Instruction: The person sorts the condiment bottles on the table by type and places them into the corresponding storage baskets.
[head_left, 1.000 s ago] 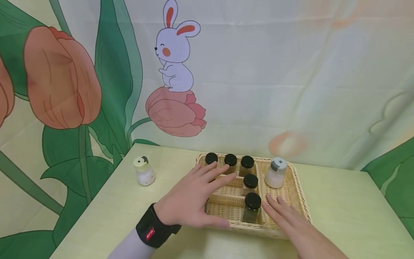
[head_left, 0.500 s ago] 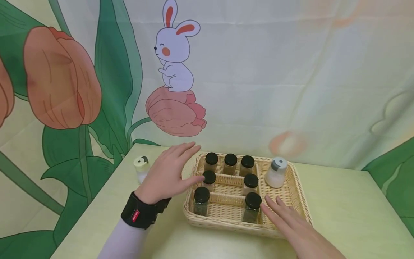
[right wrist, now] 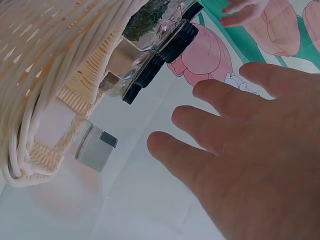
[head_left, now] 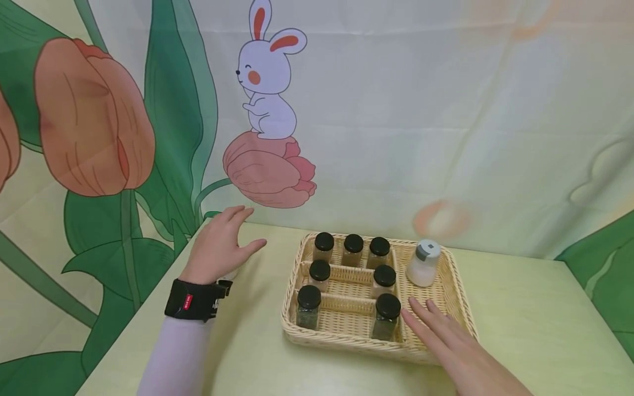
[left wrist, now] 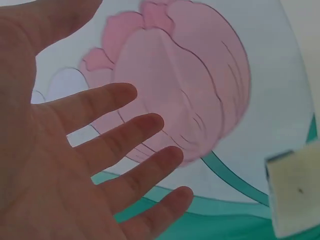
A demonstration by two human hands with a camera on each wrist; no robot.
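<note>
My left hand [head_left: 217, 246], its fingers spread and holding nothing, is at the left of the table in front of a small shaker [head_left: 231, 274]. That shaker is almost wholly hidden by the hand; its pale cap [left wrist: 295, 190] shows at the right of the left wrist view. My right hand [head_left: 448, 344] has straight fingers and hovers over the front right of a divided wicker basket [head_left: 346, 345]. Closest to its fingertips is a black-lidded glass jar [head_left: 387, 318]. In the basket's right compartment stands a grey-capped shaker [head_left: 423, 264] of white contents.
Several black-lidded jars stand in the basket's left compartments, among them a front-left jar [head_left: 309, 308] and a back-middle jar [head_left: 353, 250]. A printed cloth [head_left: 371, 121] with a rabbit and tulips hangs behind the table [head_left: 535, 308].
My left hand has moved left, away from over the basket, to the shaker on the table, uncovering the left-hand jars. My right hand has stayed nearly still.
</note>
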